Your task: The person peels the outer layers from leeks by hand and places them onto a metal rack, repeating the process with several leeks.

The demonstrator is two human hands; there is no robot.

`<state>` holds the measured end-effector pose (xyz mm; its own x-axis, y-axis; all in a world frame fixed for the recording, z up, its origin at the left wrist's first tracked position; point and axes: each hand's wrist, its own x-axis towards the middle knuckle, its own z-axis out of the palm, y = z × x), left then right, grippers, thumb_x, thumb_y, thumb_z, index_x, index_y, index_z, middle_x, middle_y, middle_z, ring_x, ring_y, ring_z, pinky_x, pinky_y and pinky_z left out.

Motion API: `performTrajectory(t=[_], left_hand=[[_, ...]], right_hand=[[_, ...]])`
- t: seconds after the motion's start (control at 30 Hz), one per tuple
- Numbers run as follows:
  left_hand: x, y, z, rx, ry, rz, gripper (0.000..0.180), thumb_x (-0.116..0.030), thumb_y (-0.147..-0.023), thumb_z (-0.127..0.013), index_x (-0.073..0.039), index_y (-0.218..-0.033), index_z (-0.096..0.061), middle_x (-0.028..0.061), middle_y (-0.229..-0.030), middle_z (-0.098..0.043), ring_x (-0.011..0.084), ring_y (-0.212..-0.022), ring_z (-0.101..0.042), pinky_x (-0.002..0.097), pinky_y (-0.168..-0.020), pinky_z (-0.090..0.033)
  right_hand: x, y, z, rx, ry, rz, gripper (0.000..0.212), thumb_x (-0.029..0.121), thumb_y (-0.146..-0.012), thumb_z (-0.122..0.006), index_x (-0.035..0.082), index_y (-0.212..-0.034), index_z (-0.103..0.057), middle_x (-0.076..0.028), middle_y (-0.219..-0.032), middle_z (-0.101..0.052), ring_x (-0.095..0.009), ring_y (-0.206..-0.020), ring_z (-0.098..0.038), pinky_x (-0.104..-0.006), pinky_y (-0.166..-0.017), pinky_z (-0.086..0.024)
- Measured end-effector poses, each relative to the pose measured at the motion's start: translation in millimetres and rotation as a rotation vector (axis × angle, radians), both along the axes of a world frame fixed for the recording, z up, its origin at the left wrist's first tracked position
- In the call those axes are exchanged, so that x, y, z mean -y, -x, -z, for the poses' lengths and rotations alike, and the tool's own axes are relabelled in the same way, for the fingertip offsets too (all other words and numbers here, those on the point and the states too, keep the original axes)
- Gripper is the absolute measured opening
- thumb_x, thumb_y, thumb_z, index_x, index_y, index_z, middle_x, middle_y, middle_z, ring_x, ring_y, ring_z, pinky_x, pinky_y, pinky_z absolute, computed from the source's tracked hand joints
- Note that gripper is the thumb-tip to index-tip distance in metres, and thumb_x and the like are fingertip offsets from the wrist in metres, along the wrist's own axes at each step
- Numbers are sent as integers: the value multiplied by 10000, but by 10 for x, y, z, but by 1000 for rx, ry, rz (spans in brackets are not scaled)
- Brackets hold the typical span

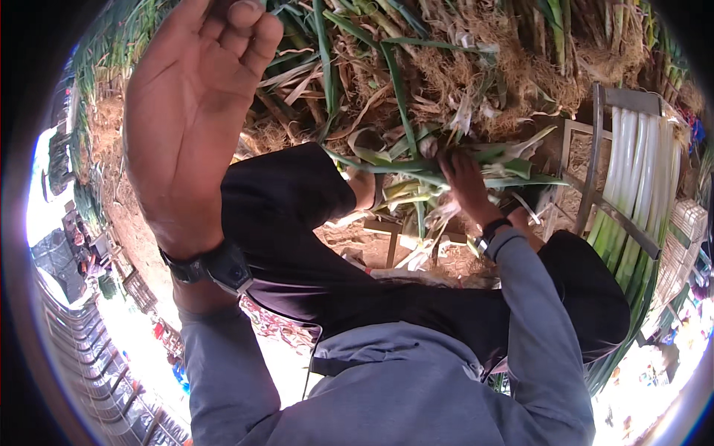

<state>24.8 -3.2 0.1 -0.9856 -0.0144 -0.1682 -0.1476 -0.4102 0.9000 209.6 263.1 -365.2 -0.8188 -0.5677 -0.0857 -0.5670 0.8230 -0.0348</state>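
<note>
My left hand [190,126] is raised close to the camera at the upper left, palm showing. Its fingers curl inward at the top edge; whatever lies between them, if anything, is cut off or in shadow. A dark watch is on that wrist. Between my knees, my right hand [467,186] reaches down with its fingers closed over green leek leaves [506,167]. Loose leaves and pale peelings [435,227] lie around and below it.
A heap of rooted leeks [491,67] spans the far side. At the right, white leek stalks [632,171] lie bundled in a metal frame [591,171]. A pale crate [684,238] stands beyond it. Dry soil [349,241] shows between my legs.
</note>
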Motion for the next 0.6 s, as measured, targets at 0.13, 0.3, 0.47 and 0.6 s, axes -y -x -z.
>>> performTrajectory(t=[0.13,0.3,0.47,0.6], left_hand=[[66,8,49,-52,-8,25,290,-226,-1029,-523,-11,-1222,-550,6,-921,-651,85,-776,-638,256,-741,-551],[-28,-75,-74,-53,85,-57,288,-216,-1030,-519,-4,-1223,-547,8,-922,-658,86,-765,-640,254,-735,-550],[224,-41,-103,-111,38,-35,296,-212,-1031,-519,9,-1226,-539,16,-904,-669,91,-753,-646,260,-733,-554],[232,-71,-121,-109,87,-49,293,-212,-1035,-511,12,-1222,-544,21,-896,-672,93,-750,-649,265,-732,-557]], right_hand=[[56,591,-70,232,34,-71,499,134,-800,-632,95,-1291,-549,-150,-1176,-552,-299,-1115,-529,-471,-1004,-405],[329,1105,-173,-121,158,-139,588,97,-801,-660,139,-1368,-510,-200,-1423,-417,-350,-1259,-483,-506,-1097,-357],[519,879,-150,230,96,46,759,232,-729,-794,186,-1416,-475,-212,-1464,-347,-410,-1259,-461,-544,-1079,-364],[274,317,-17,329,75,-42,703,440,-745,-782,188,-1356,-543,-231,-1398,-415,-408,-1231,-464,-586,-1042,-373]])
